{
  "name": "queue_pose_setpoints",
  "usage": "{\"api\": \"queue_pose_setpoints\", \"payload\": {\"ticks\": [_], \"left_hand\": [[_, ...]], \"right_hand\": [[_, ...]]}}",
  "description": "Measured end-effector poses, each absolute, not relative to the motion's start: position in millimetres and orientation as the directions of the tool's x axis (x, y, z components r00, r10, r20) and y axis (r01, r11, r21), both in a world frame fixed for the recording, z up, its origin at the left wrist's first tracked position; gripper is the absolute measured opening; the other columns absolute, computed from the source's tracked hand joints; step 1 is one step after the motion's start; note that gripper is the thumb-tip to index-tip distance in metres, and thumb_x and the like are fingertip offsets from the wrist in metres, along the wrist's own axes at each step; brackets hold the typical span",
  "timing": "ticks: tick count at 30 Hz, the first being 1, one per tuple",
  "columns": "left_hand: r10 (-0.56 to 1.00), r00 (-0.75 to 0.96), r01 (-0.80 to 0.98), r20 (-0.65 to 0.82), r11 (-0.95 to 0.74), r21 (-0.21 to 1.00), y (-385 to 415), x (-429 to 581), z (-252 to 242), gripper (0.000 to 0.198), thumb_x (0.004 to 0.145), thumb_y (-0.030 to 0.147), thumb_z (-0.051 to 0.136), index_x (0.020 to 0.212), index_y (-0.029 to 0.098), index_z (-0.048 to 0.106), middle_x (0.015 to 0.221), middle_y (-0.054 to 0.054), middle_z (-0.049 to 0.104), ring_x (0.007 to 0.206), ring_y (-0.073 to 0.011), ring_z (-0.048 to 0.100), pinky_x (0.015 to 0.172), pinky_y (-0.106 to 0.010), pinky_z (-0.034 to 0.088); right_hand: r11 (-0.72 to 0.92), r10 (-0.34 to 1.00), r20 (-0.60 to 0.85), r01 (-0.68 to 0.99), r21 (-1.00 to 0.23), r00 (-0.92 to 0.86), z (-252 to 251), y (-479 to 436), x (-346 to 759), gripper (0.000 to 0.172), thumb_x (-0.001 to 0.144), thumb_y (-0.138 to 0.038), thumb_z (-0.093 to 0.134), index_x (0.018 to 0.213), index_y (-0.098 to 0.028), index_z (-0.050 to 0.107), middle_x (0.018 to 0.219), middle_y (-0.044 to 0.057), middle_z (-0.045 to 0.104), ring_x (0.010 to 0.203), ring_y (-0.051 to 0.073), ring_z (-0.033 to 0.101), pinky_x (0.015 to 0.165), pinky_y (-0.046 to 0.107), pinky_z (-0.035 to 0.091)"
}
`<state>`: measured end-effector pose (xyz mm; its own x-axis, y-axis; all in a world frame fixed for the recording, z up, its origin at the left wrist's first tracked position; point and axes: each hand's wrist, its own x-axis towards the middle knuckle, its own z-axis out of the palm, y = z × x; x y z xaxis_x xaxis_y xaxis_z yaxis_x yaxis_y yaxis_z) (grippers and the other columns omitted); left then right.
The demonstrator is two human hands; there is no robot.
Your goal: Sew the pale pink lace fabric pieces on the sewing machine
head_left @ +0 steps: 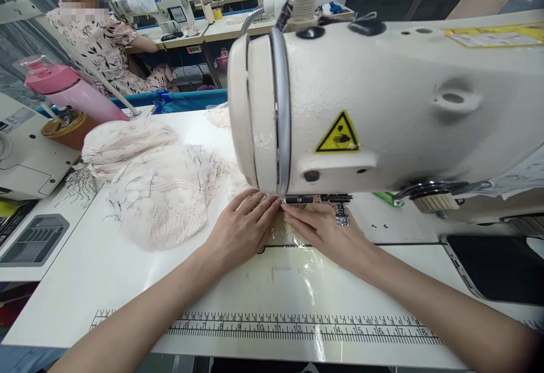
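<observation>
My left hand lies flat on the white sewing table, fingers stretched toward the needle area under the cream sewing machine head. My right hand lies flat beside it, fingertips almost meeting the left ones just in front of the presser foot. Both press on a small pale piece of fabric that is mostly hidden by the machine head. A pile of pale lace pieces lies to the left of my left hand.
A printed ruler runs along the table's front edge. A pink bottle and a brown cup stand at far left. A dark phone lies at right. A person in a patterned dress sits at another machine behind.
</observation>
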<state>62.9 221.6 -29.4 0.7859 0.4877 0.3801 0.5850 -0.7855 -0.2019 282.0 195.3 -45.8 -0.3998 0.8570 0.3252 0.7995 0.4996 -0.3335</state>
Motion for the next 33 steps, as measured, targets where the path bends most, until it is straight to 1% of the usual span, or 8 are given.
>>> {"api": "queue_pose_setpoints", "payload": {"ticks": [3,8,12,15,19,25,29,33], "left_hand": [[0.499,0.782,0.593,0.374,-0.781,-0.197,221.1,63.3,-28.4,0.033,0.098,0.021,0.044,0.123,0.011,0.062,0.125,-0.006,0.067,0.113,-0.0226,0.063,0.104,-0.039,0.045],[0.52,0.775,0.604,0.359,-0.778,-0.175,221.6,62.9,-29.8,0.035,0.098,0.022,0.043,0.126,0.011,0.06,0.126,-0.007,0.066,0.114,-0.0237,0.062,0.104,-0.041,0.045],[0.57,0.754,0.635,0.326,-0.76,-0.139,222.0,63.8,-31.2,0.037,0.098,0.025,0.042,0.129,0.013,0.059,0.126,-0.008,0.066,0.116,-0.024,0.061,0.105,-0.042,0.043],[0.599,0.743,0.656,0.298,-0.74,-0.149,221.9,64.6,-30.9,0.039,0.098,0.027,0.041,0.13,0.012,0.059,0.125,-0.008,0.066,0.115,-0.0247,0.061,0.106,-0.042,0.042],[0.597,0.749,0.653,0.287,-0.738,-0.169,222.1,64.5,-29.3,0.039,0.098,0.026,0.041,0.13,0.012,0.058,0.128,-0.008,0.064,0.116,-0.0251,0.059,0.108,-0.042,0.04],[0.591,0.755,0.643,0.285,-0.752,-0.145,222.9,62.9,-29.4,0.04,0.097,0.027,0.045,0.133,0.012,0.056,0.129,-0.01,0.063,0.119,-0.0263,0.057,0.109,-0.045,0.039],[0.581,0.751,0.646,0.315,-0.745,-0.166,223.3,60.7,-30.8,0.039,0.099,0.028,0.043,0.132,0.012,0.056,0.13,-0.011,0.062,0.122,-0.0264,0.055,0.108,-0.043,0.039],[0.544,0.753,0.643,0.37,-0.727,-0.24,220.1,60.0,-29.0,0.037,0.101,0.034,0.042,0.127,0.013,0.059,0.13,-0.009,0.062,0.119,-0.0246,0.055,0.104,-0.04,0.042]], "right_hand": [[0.496,0.861,0.306,0.804,-0.328,-0.406,-44.7,193.5,282.0,0.034,0.101,-0.034,0.041,0.124,-0.027,0.065,0.102,0.006,0.072,0.104,0.023,0.066,0.096,0.043,0.05],[0.492,0.863,0.302,0.813,-0.311,-0.406,-45.0,193.1,281.1,0.033,0.1,-0.034,0.044,0.126,-0.028,0.065,0.106,0.006,0.072,0.102,0.024,0.067,0.096,0.043,0.051],[0.481,0.867,0.301,0.827,-0.293,-0.397,-45.9,193.0,278.9,0.034,0.099,-0.034,0.046,0.127,-0.03,0.064,0.106,0.007,0.072,0.099,0.024,0.067,0.096,0.045,0.05],[0.476,0.869,0.299,0.834,-0.279,-0.395,-45.3,192.8,277.7,0.034,0.1,-0.035,0.045,0.127,-0.03,0.064,0.105,0.007,0.072,0.098,0.024,0.067,0.096,0.045,0.049],[0.473,0.865,0.314,0.846,-0.246,-0.392,-44.8,192.7,277.7,0.035,0.1,-0.038,0.044,0.128,-0.028,0.063,0.108,0.008,0.071,0.103,0.027,0.065,0.096,0.048,0.048],[0.46,0.864,0.338,0.858,-0.231,-0.372,-51.2,193.3,278.8,0.037,0.099,-0.039,0.043,0.13,-0.029,0.06,0.113,0.008,0.069,0.106,0.028,0.063,0.096,0.052,0.048],[0.471,0.845,0.38,0.86,-0.195,-0.376,-56.9,195.7,280.5,0.035,0.099,-0.038,0.042,0.125,-0.027,0.062,0.112,0.007,0.07,0.099,0.028,0.064,0.096,0.051,0.047],[0.522,0.798,0.43,0.841,-0.145,-0.422,-54.4,198.3,282.4,0.032,0.101,-0.035,0.038,0.114,-0.026,0.065,0.1,0.006,0.072,0.088,0.027,0.063,0.092,0.049,0.047]]}}
